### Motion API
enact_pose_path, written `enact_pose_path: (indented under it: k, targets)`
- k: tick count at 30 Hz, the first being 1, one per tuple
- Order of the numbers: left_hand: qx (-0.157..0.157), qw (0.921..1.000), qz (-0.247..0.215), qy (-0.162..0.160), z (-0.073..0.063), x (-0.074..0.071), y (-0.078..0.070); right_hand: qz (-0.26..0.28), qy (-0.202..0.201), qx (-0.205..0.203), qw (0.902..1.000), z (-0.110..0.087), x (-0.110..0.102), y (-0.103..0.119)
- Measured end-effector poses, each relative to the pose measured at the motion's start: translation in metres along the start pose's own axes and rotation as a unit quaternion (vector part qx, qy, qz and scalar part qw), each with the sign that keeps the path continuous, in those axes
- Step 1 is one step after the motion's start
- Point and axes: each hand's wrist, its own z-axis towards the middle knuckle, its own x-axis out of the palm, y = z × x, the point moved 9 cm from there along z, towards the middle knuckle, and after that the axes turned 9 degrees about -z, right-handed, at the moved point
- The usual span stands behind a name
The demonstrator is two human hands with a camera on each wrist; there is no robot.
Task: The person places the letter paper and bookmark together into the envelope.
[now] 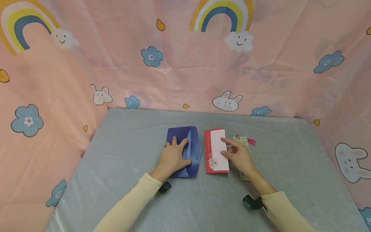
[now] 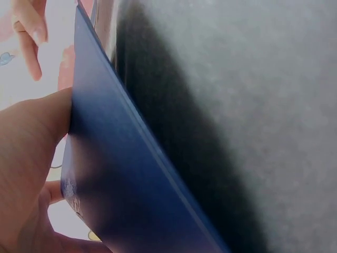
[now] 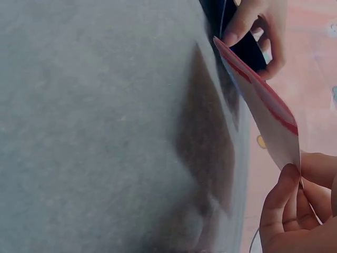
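Observation:
A dark blue envelope [image 1: 178, 133] lies on the grey cloth with its flap [image 1: 196, 151] folded out to the right. My left hand [image 1: 173, 156] rests on it with spread fingers, the thumb near the opening. In the left wrist view the envelope [image 2: 121, 158] fills the middle, beside the thumb. My right hand [image 1: 239, 154] pinches the right edge of a red and white floral card [image 1: 218, 149]. In the right wrist view, thumb and fingers grip that edge, and the card [image 3: 268, 113] is tilted above its shadow.
A green bookmark [image 1: 241, 140] with a pink tassel [image 1: 251, 141] lies partly hidden under the right hand. The grey table [image 1: 121, 154] backs onto a pink printed curtain [image 1: 174, 80]. A dark wrist device [image 1: 252, 202] shows at the right sleeve, another [image 1: 165, 187] at the left.

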Motion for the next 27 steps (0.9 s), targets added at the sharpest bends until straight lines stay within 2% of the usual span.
enact_pose_path:
  k: [7,14,20,27]
  targets:
    - [0.0,1.0,-0.002,0.002,0.0,0.001,0.0,0.015,-0.002,0.021,0.9997,0.003,-0.001,0.002]
    - [-0.003,1.0,-0.004,0.004,0.0,0.001,0.0,0.042,-0.001,0.017,0.999,0.005,0.003,0.012]
    - [-0.009,0.9998,-0.014,0.011,0.001,0.002,0.001,0.093,0.01,0.023,0.9954,0.009,0.016,0.015]
    - [-0.008,0.9998,-0.016,0.009,0.0,0.002,0.0,0.108,0.025,0.011,0.9937,0.015,0.036,0.017]
